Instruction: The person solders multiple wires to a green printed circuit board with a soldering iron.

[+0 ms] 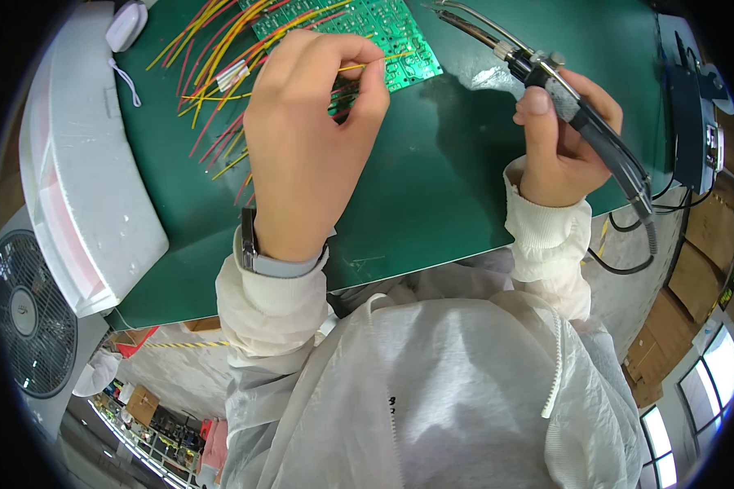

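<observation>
My left hand [310,138] pinches a thin yellow wire [398,56] between thumb and forefinger, its end over the green circuit board [408,37]. Many red and yellow wires [212,57] fan out leftward from the board, passing partly under my hand, which hides some of them. A piece of white tape or label [232,76] sits among them. In my right hand [559,143] is a soldering iron [583,118], held like a pen, with a thin metal tube along its shaft. Its tip points up and left, apart from the board.
The green table [432,212] carries a white bin [90,179] at the left and a small white device with a strap [126,26]. A dark boxy unit [691,122] with cables stands at the right edge. Beyond the table are a fan [33,301] and cardboard boxes [669,326].
</observation>
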